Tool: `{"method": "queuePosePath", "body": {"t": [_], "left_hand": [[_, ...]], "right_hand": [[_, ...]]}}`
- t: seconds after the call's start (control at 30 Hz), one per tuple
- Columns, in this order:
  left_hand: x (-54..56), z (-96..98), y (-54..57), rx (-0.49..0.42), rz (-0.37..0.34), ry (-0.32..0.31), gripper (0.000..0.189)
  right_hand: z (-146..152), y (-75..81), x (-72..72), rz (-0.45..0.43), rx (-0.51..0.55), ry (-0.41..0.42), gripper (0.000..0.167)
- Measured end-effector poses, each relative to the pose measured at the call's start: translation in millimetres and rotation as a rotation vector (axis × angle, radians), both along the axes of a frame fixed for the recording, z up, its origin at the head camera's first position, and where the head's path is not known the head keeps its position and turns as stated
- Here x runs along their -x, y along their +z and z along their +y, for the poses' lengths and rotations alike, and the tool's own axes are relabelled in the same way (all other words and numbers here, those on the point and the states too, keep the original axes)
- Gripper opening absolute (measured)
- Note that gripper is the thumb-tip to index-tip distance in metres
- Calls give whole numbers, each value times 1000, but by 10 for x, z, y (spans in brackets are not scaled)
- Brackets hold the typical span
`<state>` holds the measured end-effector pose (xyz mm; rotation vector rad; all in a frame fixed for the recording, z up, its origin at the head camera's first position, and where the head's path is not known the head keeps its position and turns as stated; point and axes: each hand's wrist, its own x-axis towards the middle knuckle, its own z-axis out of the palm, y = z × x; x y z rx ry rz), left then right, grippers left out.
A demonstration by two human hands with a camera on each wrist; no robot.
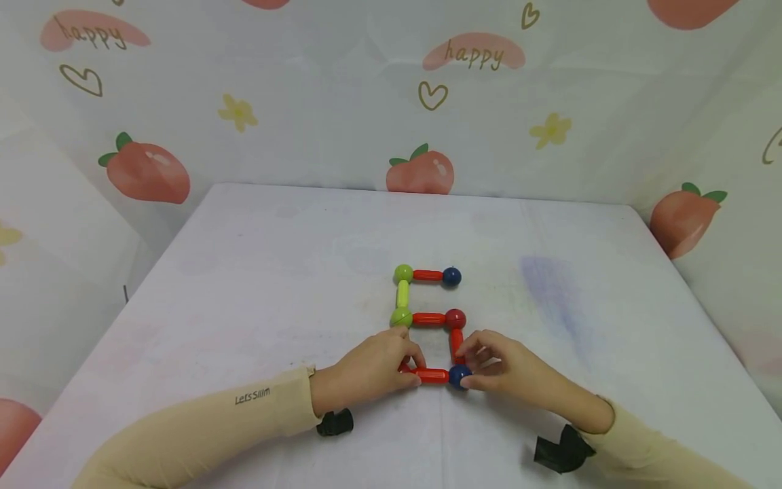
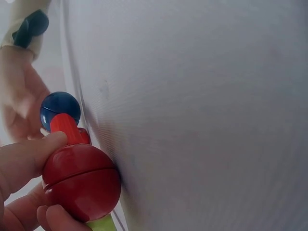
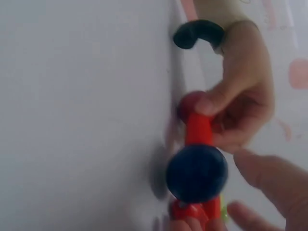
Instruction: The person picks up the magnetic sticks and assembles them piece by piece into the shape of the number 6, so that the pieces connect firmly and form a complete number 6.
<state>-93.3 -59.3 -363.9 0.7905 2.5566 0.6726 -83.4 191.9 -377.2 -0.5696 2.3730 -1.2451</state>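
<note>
Magnetic rods and balls form a figure on the table. My left hand pinches a red ball at its lower left corner, thumb beside the red rod joined to it. That rod runs to a dark blue ball at the lower right. My right hand is loosely bent around this corner. In the right wrist view its thumb stands slightly apart from the blue ball, with fingertips low beside the upright red rod. A second red ball tops that rod.
Beyond the hands, a light green ball, a light green rod, another light green ball and a red rod lead to a far blue ball. Black straps hang at both wrists. A patterned cloth backs the white table.
</note>
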Motion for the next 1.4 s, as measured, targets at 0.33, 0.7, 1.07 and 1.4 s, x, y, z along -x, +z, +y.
{"method": "queuePosePath", "body": {"t": [0.33, 0.7, 1.07, 1.4], "left_hand": [[9, -2, -8, -14, 1, 0, 14], [7, -13, -6, -10, -11, 2, 16], [1, -19, -12, -24, -18, 1, 14], [9, -10, -8, -16, -5, -6, 13]], "right_hand": [[-25, -18, 207, -192, 58, -141, 42], [-117, -30, 290, -260, 19, -181, 34], [-162, -13, 350, -249, -52, -189, 30], [-163, -3, 383, -333, -13, -233, 33]]}}
